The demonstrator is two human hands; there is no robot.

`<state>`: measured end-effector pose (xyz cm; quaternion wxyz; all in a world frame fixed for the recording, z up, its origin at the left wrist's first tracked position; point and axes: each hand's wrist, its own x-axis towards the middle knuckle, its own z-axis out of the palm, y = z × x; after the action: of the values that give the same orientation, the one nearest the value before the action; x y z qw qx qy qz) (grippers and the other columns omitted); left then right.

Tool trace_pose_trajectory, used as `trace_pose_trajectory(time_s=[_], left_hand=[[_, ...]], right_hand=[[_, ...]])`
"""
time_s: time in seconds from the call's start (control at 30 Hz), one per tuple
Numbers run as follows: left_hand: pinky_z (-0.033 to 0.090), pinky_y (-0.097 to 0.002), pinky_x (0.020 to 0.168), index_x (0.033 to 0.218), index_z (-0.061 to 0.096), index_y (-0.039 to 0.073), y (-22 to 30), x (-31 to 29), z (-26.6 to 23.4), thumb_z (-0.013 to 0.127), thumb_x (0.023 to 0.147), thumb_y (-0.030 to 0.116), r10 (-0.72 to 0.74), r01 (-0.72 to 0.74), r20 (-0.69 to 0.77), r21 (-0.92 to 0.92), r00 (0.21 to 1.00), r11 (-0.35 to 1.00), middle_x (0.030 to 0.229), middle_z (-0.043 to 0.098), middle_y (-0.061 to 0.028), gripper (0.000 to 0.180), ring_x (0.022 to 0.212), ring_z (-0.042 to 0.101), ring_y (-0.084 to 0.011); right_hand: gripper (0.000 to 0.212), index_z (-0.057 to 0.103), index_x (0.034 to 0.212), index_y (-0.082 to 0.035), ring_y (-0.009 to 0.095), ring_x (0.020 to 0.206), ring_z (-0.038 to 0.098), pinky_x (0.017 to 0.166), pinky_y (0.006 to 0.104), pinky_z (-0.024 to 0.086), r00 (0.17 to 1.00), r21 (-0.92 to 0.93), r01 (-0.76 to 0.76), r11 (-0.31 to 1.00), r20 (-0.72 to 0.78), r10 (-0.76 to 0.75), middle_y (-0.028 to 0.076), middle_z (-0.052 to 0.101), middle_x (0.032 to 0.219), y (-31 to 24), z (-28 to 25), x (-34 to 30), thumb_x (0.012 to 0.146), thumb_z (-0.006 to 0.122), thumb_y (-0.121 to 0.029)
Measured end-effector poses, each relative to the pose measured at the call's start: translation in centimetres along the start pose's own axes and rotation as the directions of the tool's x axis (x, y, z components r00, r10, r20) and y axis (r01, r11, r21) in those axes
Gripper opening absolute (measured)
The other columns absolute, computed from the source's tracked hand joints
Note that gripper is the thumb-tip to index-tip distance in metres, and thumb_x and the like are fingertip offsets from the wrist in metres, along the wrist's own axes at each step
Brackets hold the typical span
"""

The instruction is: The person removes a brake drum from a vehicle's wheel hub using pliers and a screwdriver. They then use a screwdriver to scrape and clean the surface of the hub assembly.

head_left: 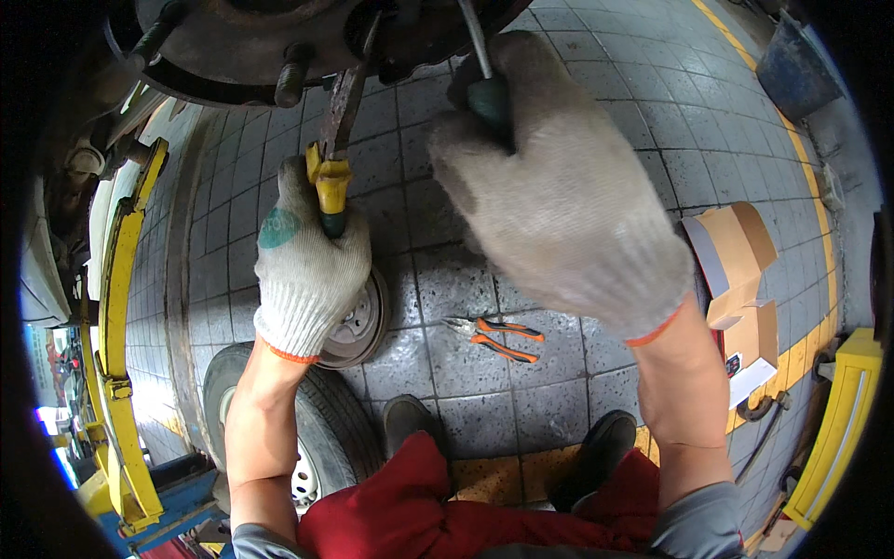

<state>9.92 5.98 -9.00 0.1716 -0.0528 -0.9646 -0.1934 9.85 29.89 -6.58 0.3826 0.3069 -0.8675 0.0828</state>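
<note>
My left hand [312, 265], in a white knit glove, is closed around the yellow and green handles of a pair of pliers [332, 182]. Their long, worn metal jaws point up into an opening in the rusty wheel hub [247, 51], where a wheel stud [293, 76] sticks out. My gloved right hand [573, 200] grips a screwdriver [491, 104] by its dark green handle. Its shaft reaches up to the hub's right side, and the tip is out of sight. Part of the right fingers is hidden behind the palm.
On the tiled floor below lie orange and black pliers [503, 339] and a round metal drum [372, 326]. A wheel with a tyre [326, 401] rests near my left forearm. To the right are an opened cardboard box [745, 252] and a dark bucket [796, 70]. A yellow lift arm [116, 307] stands left.
</note>
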Motion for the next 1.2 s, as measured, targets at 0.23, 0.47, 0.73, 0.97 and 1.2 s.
trace_pose_trajectory(time_s=[0.23,0.47,0.73,0.97,1.2], left_hand=[[0.061,-0.0437,0.081,0.147,0.047,-0.002,-0.5,0.3,0.2,0.067,0.089,0.018,0.019,-0.018,0.025,-0.072,1.000,0.997,0.105,0.072,-0.0282,0.065,0.094,0.075,-0.0408],[0.057,-0.0431,0.095,0.155,0.040,0.002,1.3,-0.5,-0.4,0.070,0.090,0.027,-0.194,0.247,0.282,-0.167,0.940,0.955,0.119,0.070,-0.0284,0.075,0.112,0.071,-0.0404],[0.053,-0.0366,0.082,0.145,0.050,0.004,-0.9,-6.5,4.9,0.068,0.093,0.014,0.173,0.507,0.760,-0.566,0.627,0.650,0.102,0.066,-0.0146,0.056,0.090,0.066,-0.0219],[0.053,-0.0407,0.080,0.139,0.055,0.003,-2.5,-7.8,11.0,0.065,0.098,0.035,0.185,0.193,0.883,-0.291,0.432,0.937,0.097,0.070,-0.0194,0.053,0.089,0.068,-0.0298],[0.054,-0.0482,0.079,0.133,0.058,0.005,-0.2,-10.0,14.9,0.060,0.098,0.045,0.263,0.040,0.937,-0.279,0.229,0.960,0.099,0.073,-0.0215,0.053,0.089,0.072,-0.0371]], right_hand=[[0.041,0.046,0.115,0.008,0.032,0.060,0.070,0.048,0.0396,0.056,0.710,0.329,-0.647,0.688,-0.070,0.700,0.021,0.063,0.076,-6.3,4.4,2.4,0.095,0.068,-0.021],[0.034,0.054,0.114,0.004,0.034,0.067,0.070,0.055,0.0409,0.058,0.635,0.483,-0.668,0.566,-0.025,0.772,0.020,0.064,0.082,-5.8,3.6,1.5,0.094,0.069,-0.018],[0.014,0.070,0.100,-0.010,0.034,0.084,0.067,0.065,0.0418,0.059,0.893,0.041,-0.446,0.894,-0.044,0.447,0.023,0.057,0.108,-5.9,2.6,-6.7,0.086,0.071,-0.011],[0.048,0.053,0.126,0.003,0.051,0.110,0.063,0.094,0.0524,0.052,0.309,0.078,-0.949,0.306,0.424,0.851,0.033,0.066,0.115,0.0,7.0,-16.1,0.092,0.068,-0.029],[0.054,0.050,0.130,0.003,0.051,0.116,0.063,0.101,0.0521,0.050,0.026,-0.416,-0.805,0.424,0.688,0.725,0.036,0.066,0.119,1.7,7.5,-23.7,0.094,0.061,-0.035]])
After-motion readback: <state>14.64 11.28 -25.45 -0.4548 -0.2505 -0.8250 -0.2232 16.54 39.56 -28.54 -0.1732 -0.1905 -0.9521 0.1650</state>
